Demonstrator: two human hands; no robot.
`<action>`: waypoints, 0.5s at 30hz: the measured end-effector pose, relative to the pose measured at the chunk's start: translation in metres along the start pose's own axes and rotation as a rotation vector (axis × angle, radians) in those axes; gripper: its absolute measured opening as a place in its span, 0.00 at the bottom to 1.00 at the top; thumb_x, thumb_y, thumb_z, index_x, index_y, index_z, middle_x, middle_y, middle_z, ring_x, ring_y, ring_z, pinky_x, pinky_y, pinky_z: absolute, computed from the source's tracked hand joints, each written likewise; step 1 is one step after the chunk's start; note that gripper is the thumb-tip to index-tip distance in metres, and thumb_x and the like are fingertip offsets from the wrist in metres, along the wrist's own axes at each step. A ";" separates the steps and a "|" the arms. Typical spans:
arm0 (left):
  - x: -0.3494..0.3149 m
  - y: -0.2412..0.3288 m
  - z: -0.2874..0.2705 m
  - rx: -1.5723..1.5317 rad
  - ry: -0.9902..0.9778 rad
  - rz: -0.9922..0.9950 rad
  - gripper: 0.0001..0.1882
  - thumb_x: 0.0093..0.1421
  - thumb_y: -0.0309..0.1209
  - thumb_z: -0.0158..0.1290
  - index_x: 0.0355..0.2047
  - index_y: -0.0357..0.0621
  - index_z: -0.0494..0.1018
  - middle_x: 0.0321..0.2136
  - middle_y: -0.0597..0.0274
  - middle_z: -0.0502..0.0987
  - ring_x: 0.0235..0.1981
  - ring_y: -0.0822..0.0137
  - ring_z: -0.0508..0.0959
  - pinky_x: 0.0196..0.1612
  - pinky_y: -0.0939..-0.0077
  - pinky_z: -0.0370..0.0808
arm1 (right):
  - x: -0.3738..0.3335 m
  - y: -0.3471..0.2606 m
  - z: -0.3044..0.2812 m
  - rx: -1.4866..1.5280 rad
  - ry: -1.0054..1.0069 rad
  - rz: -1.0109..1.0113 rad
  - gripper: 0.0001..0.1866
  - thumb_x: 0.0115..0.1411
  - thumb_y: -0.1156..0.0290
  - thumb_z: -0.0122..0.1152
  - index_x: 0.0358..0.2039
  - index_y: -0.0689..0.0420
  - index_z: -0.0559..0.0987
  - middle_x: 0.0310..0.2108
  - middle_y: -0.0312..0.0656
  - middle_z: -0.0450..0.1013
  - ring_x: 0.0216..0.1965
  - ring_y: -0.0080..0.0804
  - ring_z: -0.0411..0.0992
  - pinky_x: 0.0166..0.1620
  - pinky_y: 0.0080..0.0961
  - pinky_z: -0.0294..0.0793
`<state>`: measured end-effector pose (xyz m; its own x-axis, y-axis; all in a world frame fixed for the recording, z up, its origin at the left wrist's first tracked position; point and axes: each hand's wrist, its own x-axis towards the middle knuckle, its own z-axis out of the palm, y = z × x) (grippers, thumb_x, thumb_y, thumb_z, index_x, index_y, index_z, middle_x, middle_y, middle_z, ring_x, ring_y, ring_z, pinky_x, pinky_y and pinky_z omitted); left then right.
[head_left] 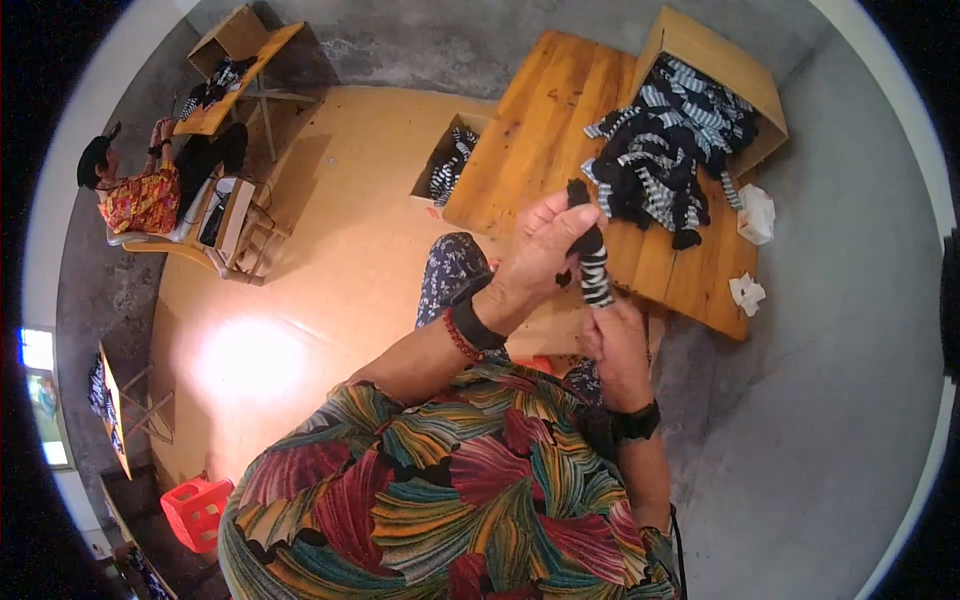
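Taking the wooden table [545,125] as our datum, we note, from left to right, a floor carton [432,172] with striped pieces inside, just off the table's left side. Next, at the table's near edge, we find the left hand [545,240], thumb and fingers clasped about the dark upper part of a striped knit piece [594,275]. This piece hangs between both hands in front of the near edge, its long axis running toward the wearer and slightly right. The right hand [618,345] grips its lower end; its fingertips are hidden. Rightmost, on the table, lies a knit heap [665,160] spilling from a tipped carton [772,100]. We judge this axis decisive for any pull, with the left hand nearer the heap.
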<state>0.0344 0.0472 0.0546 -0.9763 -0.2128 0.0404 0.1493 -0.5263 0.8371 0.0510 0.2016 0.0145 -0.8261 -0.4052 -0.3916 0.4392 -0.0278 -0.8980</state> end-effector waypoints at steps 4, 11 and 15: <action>-0.004 0.005 -0.002 0.002 0.002 -0.032 0.11 0.54 0.39 0.50 0.25 0.44 0.70 0.14 0.74 0.66 0.10 0.84 0.58 0.11 0.90 0.51 | 0.003 0.010 0.002 0.369 -0.288 0.119 0.12 0.56 0.68 0.48 0.18 0.58 0.67 0.11 0.28 0.56 0.13 0.14 0.53 0.17 0.13 0.51; 0.017 0.005 -0.048 0.288 0.118 0.023 0.06 0.56 0.31 0.49 0.25 0.44 0.71 0.14 0.71 0.69 0.10 0.84 0.61 0.12 0.90 0.56 | 0.008 -0.011 -0.030 -0.631 0.168 -0.509 0.14 0.53 0.70 0.52 0.14 0.62 0.65 0.11 0.32 0.61 0.14 0.22 0.54 0.19 0.19 0.54; 0.024 0.021 -0.067 0.054 0.199 -0.010 0.08 0.54 0.32 0.51 0.21 0.42 0.71 0.16 0.67 0.72 0.10 0.80 0.63 0.12 0.90 0.58 | -0.005 -0.007 -0.064 -0.876 0.228 -0.585 0.15 0.51 0.71 0.54 0.14 0.62 0.63 0.12 0.30 0.54 0.17 0.17 0.52 0.19 0.21 0.54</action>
<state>0.0242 -0.0243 0.0362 -0.9266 -0.3691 -0.0724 0.1257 -0.4855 0.8652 0.0294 0.2619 0.0103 -0.9120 -0.3589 0.1986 -0.3762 0.5391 -0.7536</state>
